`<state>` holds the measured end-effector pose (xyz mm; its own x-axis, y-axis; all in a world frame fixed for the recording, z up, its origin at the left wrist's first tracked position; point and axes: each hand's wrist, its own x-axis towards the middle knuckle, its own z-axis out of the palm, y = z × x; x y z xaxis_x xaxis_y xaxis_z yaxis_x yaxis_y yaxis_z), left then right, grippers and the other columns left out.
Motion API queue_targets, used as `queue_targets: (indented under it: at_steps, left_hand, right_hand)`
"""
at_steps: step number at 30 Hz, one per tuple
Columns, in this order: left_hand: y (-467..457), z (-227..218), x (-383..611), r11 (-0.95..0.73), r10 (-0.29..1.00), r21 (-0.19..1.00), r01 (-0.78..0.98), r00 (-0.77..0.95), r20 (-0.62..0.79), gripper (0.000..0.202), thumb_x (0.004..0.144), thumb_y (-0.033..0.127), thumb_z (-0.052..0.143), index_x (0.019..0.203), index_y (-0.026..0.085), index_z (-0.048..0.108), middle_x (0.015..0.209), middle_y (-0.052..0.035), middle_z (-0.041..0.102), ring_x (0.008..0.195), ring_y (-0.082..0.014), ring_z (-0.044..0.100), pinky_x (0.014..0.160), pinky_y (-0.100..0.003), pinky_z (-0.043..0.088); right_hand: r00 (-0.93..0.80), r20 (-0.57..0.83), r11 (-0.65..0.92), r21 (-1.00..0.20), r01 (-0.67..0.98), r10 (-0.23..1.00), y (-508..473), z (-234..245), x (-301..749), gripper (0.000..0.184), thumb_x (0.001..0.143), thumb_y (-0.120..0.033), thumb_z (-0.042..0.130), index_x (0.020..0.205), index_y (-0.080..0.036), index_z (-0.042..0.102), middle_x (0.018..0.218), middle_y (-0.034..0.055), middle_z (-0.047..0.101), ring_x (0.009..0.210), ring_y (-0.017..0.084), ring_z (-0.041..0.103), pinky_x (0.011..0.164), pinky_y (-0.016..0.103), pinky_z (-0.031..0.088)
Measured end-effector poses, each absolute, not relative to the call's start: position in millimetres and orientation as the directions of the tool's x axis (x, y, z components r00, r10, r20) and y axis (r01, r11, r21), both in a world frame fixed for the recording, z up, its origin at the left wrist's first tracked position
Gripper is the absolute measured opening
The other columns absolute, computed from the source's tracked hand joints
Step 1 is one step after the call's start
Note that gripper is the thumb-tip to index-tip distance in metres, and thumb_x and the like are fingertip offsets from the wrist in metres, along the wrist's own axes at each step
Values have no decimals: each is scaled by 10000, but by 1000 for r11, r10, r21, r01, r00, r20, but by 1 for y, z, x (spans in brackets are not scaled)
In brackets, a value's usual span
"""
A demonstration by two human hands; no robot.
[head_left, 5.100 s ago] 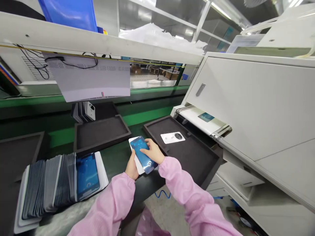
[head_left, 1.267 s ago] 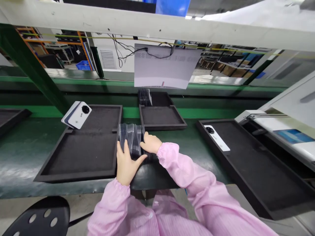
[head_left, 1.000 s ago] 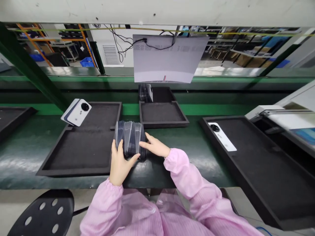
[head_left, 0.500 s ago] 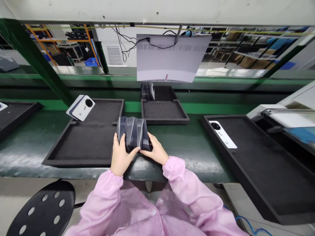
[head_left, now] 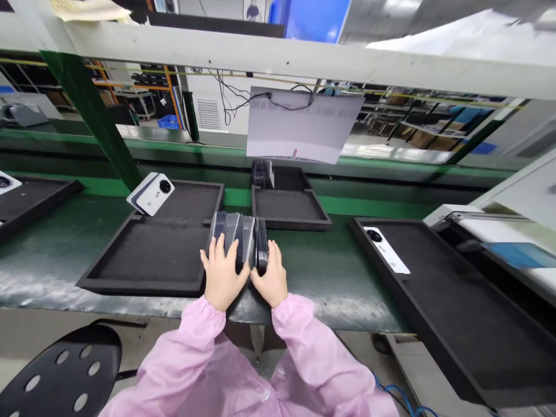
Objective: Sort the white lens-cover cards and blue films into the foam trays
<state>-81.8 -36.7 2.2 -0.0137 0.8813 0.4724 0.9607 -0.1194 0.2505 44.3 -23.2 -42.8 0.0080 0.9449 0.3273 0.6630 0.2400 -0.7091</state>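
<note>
A row of thin dark phone panels (head_left: 237, 236) stands on edge on the green belt (head_left: 330, 272), right in front of me. My left hand (head_left: 223, 274) lies over the left part of the row, fingers wrapped on the panels. My right hand (head_left: 271, 279) grips the rightmost panels, which stand slightly apart from the others. Both sleeves are pink.
A black foam tray (head_left: 147, 255) lies left of the panels with white phone backs (head_left: 151, 194) leaning on its far corner. A smaller tray (head_left: 290, 205) sits behind, a long tray (head_left: 438, 289) with a white phone back (head_left: 386, 250) at right. A black stool (head_left: 56, 376) stands lower left.
Both hands have drawn closer together on the panel row, and the right hand has split a few panels off its right end. The camera has tilted up slightly.
</note>
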Motion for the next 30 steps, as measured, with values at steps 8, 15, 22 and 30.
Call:
queue_targets:
  at_steps: [8,15,22,30]
  left_hand:
    - [-37,5,-78,-227,863,145,963,130,488,334,791,203,476,1085,246,628,1355,-131,467,1306,-384,294,984,-703,114]
    - [-32,14,-74,-359,853,69,931,297,429,217,768,198,508,871,211,698,1239,-155,566,1281,-415,329,985,-720,80]
    - [-29,34,-48,-520,788,46,853,459,410,620,727,264,632,1308,168,440,1431,-228,327,1351,-399,187,1018,-669,74]
    - [-12,35,32,-658,664,623,424,716,214,873,605,216,607,1403,155,262,1284,-190,494,1174,-342,476,985,-511,340]
  right_hand:
    - [85,249,119,-702,702,965,-17,-39,37,713,769,-281,473,1405,-124,193,1460,168,254,1218,303,463,926,409,447]
    - [125,-53,-60,-997,54,991,2,-24,97,575,637,-263,592,1194,-178,480,1178,83,602,1086,239,560,958,376,422]
    - [-42,-254,-257,-950,-178,966,-7,4,193,418,545,-273,644,942,-157,588,833,66,688,694,229,649,574,351,528]
    - [-428,-304,-370,-926,-78,851,-14,62,242,451,620,-429,682,965,-147,618,761,39,674,597,136,610,558,241,473]
